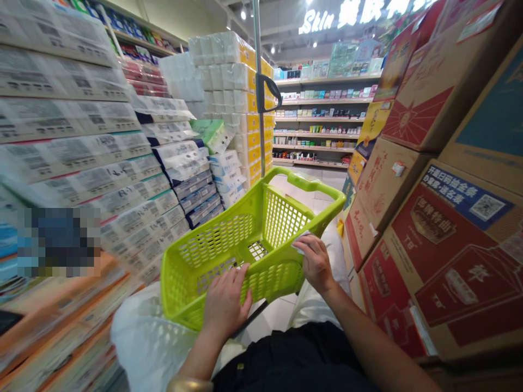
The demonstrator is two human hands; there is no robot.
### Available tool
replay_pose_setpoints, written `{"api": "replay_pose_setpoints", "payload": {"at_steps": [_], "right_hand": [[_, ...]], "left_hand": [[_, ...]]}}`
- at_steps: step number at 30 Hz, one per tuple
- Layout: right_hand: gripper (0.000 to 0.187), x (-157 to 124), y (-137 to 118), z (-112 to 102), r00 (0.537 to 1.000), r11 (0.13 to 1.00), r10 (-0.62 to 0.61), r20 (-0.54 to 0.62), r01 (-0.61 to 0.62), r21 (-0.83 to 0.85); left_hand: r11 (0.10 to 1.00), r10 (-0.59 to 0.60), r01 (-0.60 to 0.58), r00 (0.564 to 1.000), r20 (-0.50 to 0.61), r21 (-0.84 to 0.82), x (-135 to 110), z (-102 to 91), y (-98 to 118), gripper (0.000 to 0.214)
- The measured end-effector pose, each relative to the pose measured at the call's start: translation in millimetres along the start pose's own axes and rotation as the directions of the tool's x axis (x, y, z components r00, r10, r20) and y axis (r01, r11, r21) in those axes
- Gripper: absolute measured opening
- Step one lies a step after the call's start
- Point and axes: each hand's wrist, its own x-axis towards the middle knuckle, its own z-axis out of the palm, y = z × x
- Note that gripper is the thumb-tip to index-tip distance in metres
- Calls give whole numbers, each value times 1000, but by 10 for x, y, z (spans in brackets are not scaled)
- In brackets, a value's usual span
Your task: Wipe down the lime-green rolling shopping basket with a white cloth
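A lime-green plastic shopping basket point(278, 275) with perforated walls stands tilted across my lap area, nothing inside it. My left hand point(226, 302) grips its near rim, fingers hooked over the edge and thumb on the outer side. Farther right along the same rim, my right hand point(316, 261) pinches a small white wipe point(301, 239) against the plastic. Whether the wipe is paper or cloth, I cannot tell. Behind the basket rises a metal pole with a dark grey pull handle point(269, 93).
Stacked packs of tissue point(73, 109) line the left, with yellow-and-white paper rolls point(224, 81) beyond. Cardboard cartons point(445, 261) are piled close on the right. Shelves of small boxed goods point(322, 114) stand at the back. A blurred patch covers something at lower left.
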Motion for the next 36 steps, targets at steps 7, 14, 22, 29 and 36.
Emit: {"api": "replay_pose_setpoints", "payload": {"at_steps": [7, 14, 22, 29, 36], "right_hand": [[41, 53, 86, -40, 994, 997, 55, -99, -60, -55], [40, 1, -26, 5, 1000, 1000, -8, -4, 8, 3], [41, 28, -7, 24, 995, 998, 54, -83, -56, -13], [42, -10, -75, 47, 1000, 1000, 9, -10, -9, 24], [43, 26, -3, 15, 996, 998, 63, -64, -63, 1]], "left_hand": [[1000, -17, 17, 1000, 14, -21, 14, -15, 10, 46], [1000, -7, 7, 1000, 4, -7, 0, -5, -3, 48], [1000, -17, 17, 1000, 10, -22, 11, -18, 7, 47], [1000, -3, 3, 1000, -3, -25, -2, -12, -5, 48], [999, -20, 20, 1000, 1, -38, -2, -4, -5, 48]]}}
